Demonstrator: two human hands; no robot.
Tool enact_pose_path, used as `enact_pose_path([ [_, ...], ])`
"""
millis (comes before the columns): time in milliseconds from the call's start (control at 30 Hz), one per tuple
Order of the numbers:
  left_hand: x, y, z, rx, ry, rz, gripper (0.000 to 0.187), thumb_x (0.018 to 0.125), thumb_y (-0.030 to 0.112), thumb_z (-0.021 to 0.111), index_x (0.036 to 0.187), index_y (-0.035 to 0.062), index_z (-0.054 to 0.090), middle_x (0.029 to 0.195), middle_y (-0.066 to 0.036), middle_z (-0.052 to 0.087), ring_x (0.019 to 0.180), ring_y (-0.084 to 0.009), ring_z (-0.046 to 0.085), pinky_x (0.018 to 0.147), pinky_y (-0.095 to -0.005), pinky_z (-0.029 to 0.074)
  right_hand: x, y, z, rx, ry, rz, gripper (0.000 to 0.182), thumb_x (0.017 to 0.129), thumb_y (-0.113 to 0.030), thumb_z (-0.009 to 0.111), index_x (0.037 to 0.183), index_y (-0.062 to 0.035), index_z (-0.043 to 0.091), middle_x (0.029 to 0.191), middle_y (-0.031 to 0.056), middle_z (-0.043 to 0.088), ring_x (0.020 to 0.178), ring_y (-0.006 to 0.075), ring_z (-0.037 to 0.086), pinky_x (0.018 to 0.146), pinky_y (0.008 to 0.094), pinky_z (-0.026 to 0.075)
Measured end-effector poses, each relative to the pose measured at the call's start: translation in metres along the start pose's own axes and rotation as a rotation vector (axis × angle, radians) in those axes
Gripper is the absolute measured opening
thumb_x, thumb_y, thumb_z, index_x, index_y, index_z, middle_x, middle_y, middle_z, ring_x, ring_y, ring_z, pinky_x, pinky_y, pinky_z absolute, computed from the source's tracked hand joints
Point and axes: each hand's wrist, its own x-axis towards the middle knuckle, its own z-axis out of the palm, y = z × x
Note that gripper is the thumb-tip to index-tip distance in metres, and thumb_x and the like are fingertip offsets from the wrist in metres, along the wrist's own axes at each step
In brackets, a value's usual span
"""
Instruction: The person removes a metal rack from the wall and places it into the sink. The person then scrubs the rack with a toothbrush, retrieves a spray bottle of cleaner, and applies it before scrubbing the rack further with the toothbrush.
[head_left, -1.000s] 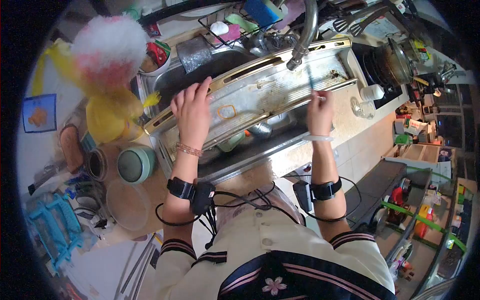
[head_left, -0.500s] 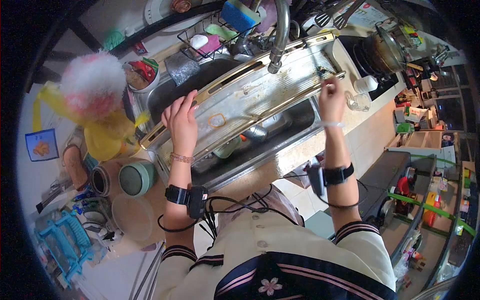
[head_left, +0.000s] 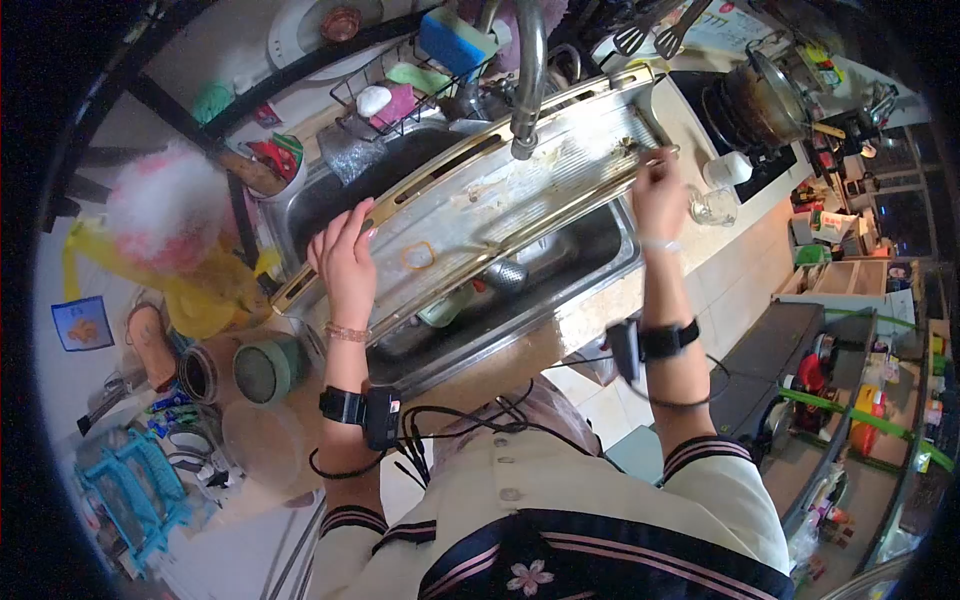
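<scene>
L hand [head_left: 345,262] lay on metal tray [head_left: 490,200] over sink [head_left: 597,242], fingers slightly apart; R hand [head_left: 660,190], blurred, was curled nr tray's R end, couldn't tell if shut.

Kitchen, likely a home one. Metal sink [head_left: 590,250] set in a pale counter [head_left: 560,330], faucet [head_left: 527,90] above. Stove [head_left: 715,115] at the counter's end, pot [head_left: 765,100] on it. Slotted turners [head_left: 668,42] behind. Wire rack [head_left: 385,110] with a sponge [head_left: 455,42] near it. Packets and bottles on low shelves [head_left: 850,400]. Tiled floor [head_left: 730,270].
</scene>
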Motion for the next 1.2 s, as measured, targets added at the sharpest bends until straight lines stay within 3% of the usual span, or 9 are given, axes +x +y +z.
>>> enact_pose_path([
  [100, 0.003, 0.002, 0.0, 0.01, 0.013, 0.009, 0.039, 0.08, 0.009, 0.058, 0.115, 0.0236, 0.057, 0.106, 0.001, 0.057, 0.098, -0.0204, 0.05, 0.097, -0.0372, 0.028, -0.029, -0.016, 0.004, -0.042, -0.151, -0.156, 0.01, 0.083, -0.02, 0.057, 0.088, -0.0116, 0.057, 0.067, 0.0182, 0.06, 0.062, 0.0388, 0.059, 0.054, 0.0447, 0.046],
  [233, 0.004, 0.003, -0.001, -0.015, 0.013, 0.021, 0.038, 0.08, 0.009, 0.058, 0.115, 0.0225, 0.057, 0.107, 0.001, 0.057, 0.1, -0.0206, 0.05, 0.098, -0.0384, 0.027, 0.026, 0.007, -0.008, 0.008, 0.024, 0.111, 0.011, 0.082, -0.019, 0.057, 0.089, -0.0104, 0.058, 0.068, 0.018, 0.061, 0.062, 0.0366, 0.06, 0.052, 0.0435, 0.046],
  [367, 0.006, 0.006, -0.004, 0.031, -0.018, -0.017, 0.037, 0.08, 0.01, 0.058, 0.115, 0.0216, 0.057, 0.108, 0.0, 0.058, 0.101, -0.0208, 0.05, 0.1, -0.0394, 0.027, 0.003, 0.009, 0.001, -0.052, -0.065, -0.22, 0.011, 0.083, -0.019, 0.057, 0.089, -0.009, 0.057, 0.07, 0.0196, 0.061, 0.063, 0.0367, 0.06, 0.052, 0.0432, 0.046],
  [500, 0.003, 0.008, -0.006, 0.001, -0.036, -0.044, 0.037, 0.08, 0.01, 0.057, 0.115, 0.0216, 0.057, 0.108, 0.0, 0.058, 0.102, -0.0209, 0.05, 0.1, -0.0399, 0.026, 0.029, 0.014, -0.012, -0.003, 0.01, 0.001, 0.016, 0.086, -0.024, 0.056, 0.085, -0.0086, 0.057, 0.071, 0.0187, 0.062, 0.062, 0.0361, 0.061, 0.051, 0.0417, 0.045],
  [567, 0.006, 0.009, -0.005, 0.006, -0.035, -0.051, 0.037, 0.08, 0.01, 0.057, 0.115, 0.0217, 0.057, 0.108, 0.0, 0.058, 0.103, -0.021, 0.05, 0.101, -0.0403, 0.026, 0.002, 0.002, -0.007, -0.059, -0.048, -0.196, 0.013, 0.083, -0.018, 0.06, 0.087, -0.0054, 0.057, 0.061, 0.0142, 0.059, 0.051, 0.0225, 0.057, 0.049, 0.0326, 0.042],
  [633, 0.004, 0.007, -0.003, 0.013, -0.033, -0.067, 0.037, 0.081, 0.01, 0.057, 0.115, 0.0217, 0.057, 0.109, 0.0, 0.058, 0.103, -0.0212, 0.05, 0.101, -0.041, 0.026, 0.031, 0.023, -0.019, -0.018, -0.004, -0.027, 0.014, 0.084, -0.023, 0.056, 0.091, -0.0103, 0.057, 0.074, 0.0178, 0.063, 0.068, 0.0358, 0.062, 0.056, 0.0437, 0.047],
  [967, 0.007, 0.01, -0.004, 0.015, -0.041, -0.068, 0.035, 0.082, 0.012, 0.056, 0.115, 0.0225, 0.057, 0.11, 0.0, 0.057, 0.104, -0.0222, 0.049, 0.102, -0.0444, 0.025, 0.024, 0.023, -0.01, -0.081, -0.027, -0.25, 0.017, 0.085, -0.024, 0.057, 0.085, -0.0069, 0.055, 0.067, 0.0191, 0.061, 0.059, 0.0374, 0.059, 0.051, 0.0424, 0.045],
  [1100, 0.003, 0.006, 0.0, 0.02, -0.009, -0.053, 0.036, 0.081, 0.012, 0.057, 0.115, 0.0223, 0.057, 0.108, 0.0, 0.057, 0.103, -0.0223, 0.049, 0.102, -0.0439, 0.025, 0.036, 0.04, -0.019, 0.031, 0.043, 0.014, 0.013, 0.085, -0.022, 0.056, 0.087, -0.0091, 0.056, 0.067, 0.02, 0.06, 0.062, 0.0386, 0.059, 0.053, 0.0431, 0.044],
  [1200, 0.002, 0.007, 0.0, 0.067, 0.025, -0.029, 0.035, 0.08, 0.013, 0.058, 0.114, 0.0215, 0.057, 0.107, 0.0, 0.058, 0.102, -0.0222, 0.05, 0.101, -0.0427, 0.026, -0.01, 0.017, -0.017, 0.098, -0.052, -0.095, 0.014, 0.086, -0.02, 0.055, 0.084, -0.0064, 0.055, 0.067, 0.0192, 0.06, 0.062, 0.0351, 0.061, 0.053, 0.0398, 0.044],
])
